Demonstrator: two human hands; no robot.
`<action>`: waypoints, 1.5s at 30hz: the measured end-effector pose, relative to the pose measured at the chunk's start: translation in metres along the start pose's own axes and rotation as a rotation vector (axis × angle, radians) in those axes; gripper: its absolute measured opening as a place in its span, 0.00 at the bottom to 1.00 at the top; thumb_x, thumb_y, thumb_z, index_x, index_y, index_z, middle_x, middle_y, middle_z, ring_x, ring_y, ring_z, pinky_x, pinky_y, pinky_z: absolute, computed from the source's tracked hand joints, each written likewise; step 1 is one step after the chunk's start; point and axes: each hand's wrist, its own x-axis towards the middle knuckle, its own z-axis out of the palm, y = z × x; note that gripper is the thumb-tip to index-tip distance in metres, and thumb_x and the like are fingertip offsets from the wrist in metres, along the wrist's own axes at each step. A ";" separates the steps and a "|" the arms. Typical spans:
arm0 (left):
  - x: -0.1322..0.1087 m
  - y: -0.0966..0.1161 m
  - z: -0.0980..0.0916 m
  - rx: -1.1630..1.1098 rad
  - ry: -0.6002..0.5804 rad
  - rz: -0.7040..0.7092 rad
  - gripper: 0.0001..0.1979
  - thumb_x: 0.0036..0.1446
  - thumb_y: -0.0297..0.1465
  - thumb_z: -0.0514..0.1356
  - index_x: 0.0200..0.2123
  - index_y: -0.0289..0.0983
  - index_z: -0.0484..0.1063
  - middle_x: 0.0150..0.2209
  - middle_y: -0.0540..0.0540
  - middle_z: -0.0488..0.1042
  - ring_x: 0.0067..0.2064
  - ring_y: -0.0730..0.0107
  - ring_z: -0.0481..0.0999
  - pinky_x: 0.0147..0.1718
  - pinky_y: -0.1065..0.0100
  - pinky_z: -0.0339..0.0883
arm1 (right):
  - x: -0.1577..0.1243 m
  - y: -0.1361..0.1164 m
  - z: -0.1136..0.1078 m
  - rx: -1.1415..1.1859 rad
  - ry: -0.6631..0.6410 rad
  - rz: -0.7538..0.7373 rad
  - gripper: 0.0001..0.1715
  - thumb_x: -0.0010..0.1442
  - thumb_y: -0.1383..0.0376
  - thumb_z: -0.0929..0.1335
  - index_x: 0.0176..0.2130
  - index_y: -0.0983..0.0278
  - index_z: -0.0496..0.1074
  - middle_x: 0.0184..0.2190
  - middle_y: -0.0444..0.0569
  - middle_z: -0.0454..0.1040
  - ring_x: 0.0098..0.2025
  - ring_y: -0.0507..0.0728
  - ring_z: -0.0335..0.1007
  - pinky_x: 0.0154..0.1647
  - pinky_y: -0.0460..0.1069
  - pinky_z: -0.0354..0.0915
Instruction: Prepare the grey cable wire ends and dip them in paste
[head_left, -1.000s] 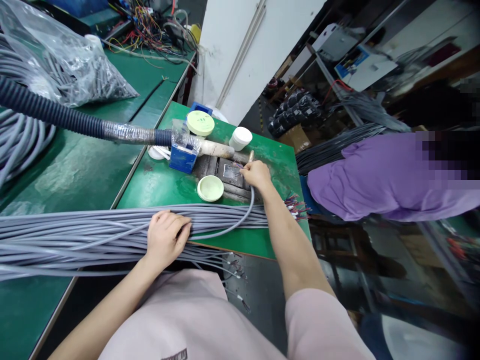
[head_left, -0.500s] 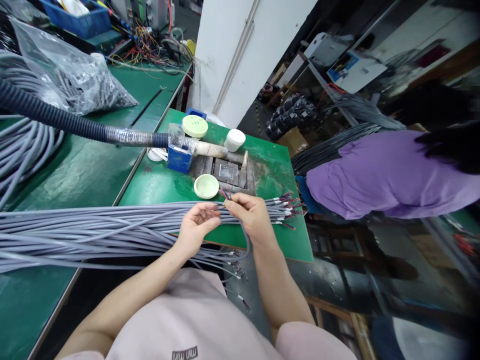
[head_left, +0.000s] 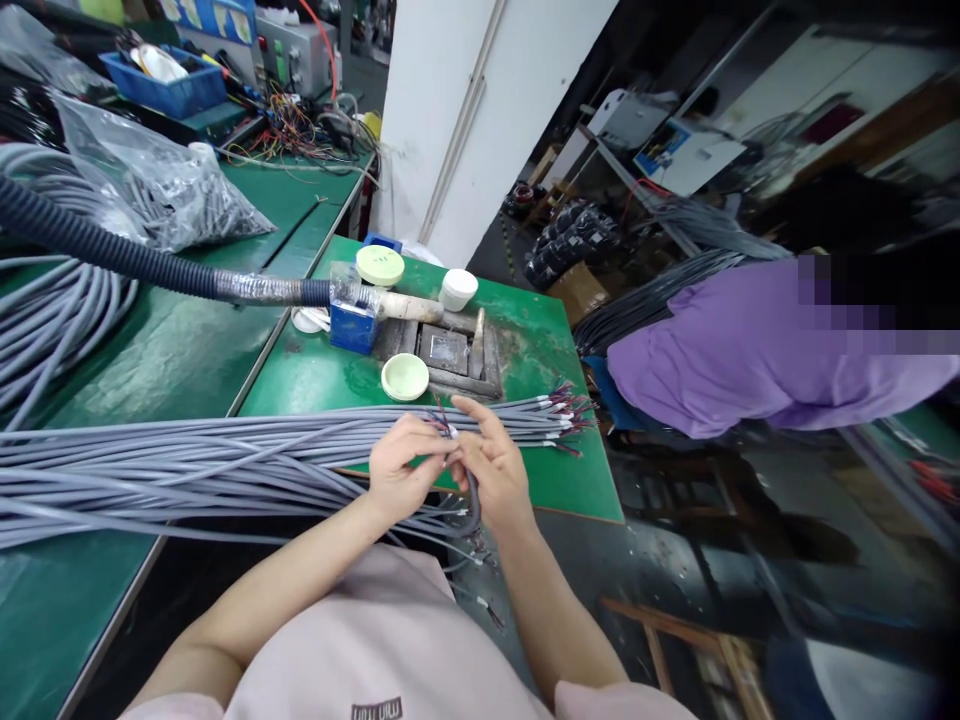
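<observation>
Pinched nearly closed, the left grip (head_left: 405,470) holds the gray cable (head_left: 474,505) by its wire end; the right grip (head_left: 496,475) curls round it, forefinger extended, near the cable bundle (head_left: 225,445) at the tabletop's (head_left: 592,490) near edge

Held cable (head_left: 474,502) is partly hidden by right hand (head_left: 495,475) | its wires (head_left: 439,420) are too small to be counted | cable bundle (head_left: 225,450) and dark hose (head_left: 120,243) are cut off at left | person in purple (head_left: 735,350) is cut off at right
</observation>
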 end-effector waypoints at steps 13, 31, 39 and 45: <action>-0.006 0.002 0.007 -0.474 -0.166 -0.710 0.15 0.49 0.42 0.66 0.31 0.35 0.79 0.27 0.47 0.75 0.32 0.69 0.72 0.39 0.66 0.65 | -0.006 -0.014 -0.009 -0.530 0.061 -0.262 0.09 0.60 0.58 0.66 0.40 0.57 0.74 0.29 0.46 0.75 0.32 0.55 0.71 0.33 0.51 0.67; 0.001 0.016 -0.017 -0.714 -0.021 -0.961 0.17 0.39 0.40 0.72 0.26 0.32 0.77 0.22 0.47 0.74 0.23 0.76 0.71 0.25 0.73 0.66 | 0.027 -0.031 -0.016 -0.777 -0.126 -0.712 0.10 0.61 0.68 0.65 0.38 0.59 0.76 0.30 0.46 0.77 0.32 0.53 0.70 0.35 0.50 0.66; 0.017 0.017 -0.023 -0.898 0.061 -0.973 0.13 0.44 0.35 0.70 0.30 0.32 0.76 0.23 0.51 0.74 0.24 0.80 0.72 0.27 0.78 0.68 | 0.033 -0.003 -0.013 -0.967 -0.298 -1.107 0.19 0.61 0.68 0.64 0.51 0.54 0.71 0.52 0.50 0.72 0.57 0.59 0.63 0.52 0.59 0.65; 0.009 0.031 -0.040 -0.334 -0.078 -0.714 0.13 0.53 0.36 0.64 0.39 0.34 0.77 0.31 0.44 0.79 0.32 0.71 0.76 0.36 0.68 0.69 | 0.061 -0.011 -0.010 -0.902 -0.161 -1.080 0.15 0.61 0.68 0.64 0.48 0.57 0.70 0.44 0.50 0.77 0.49 0.59 0.71 0.50 0.58 0.67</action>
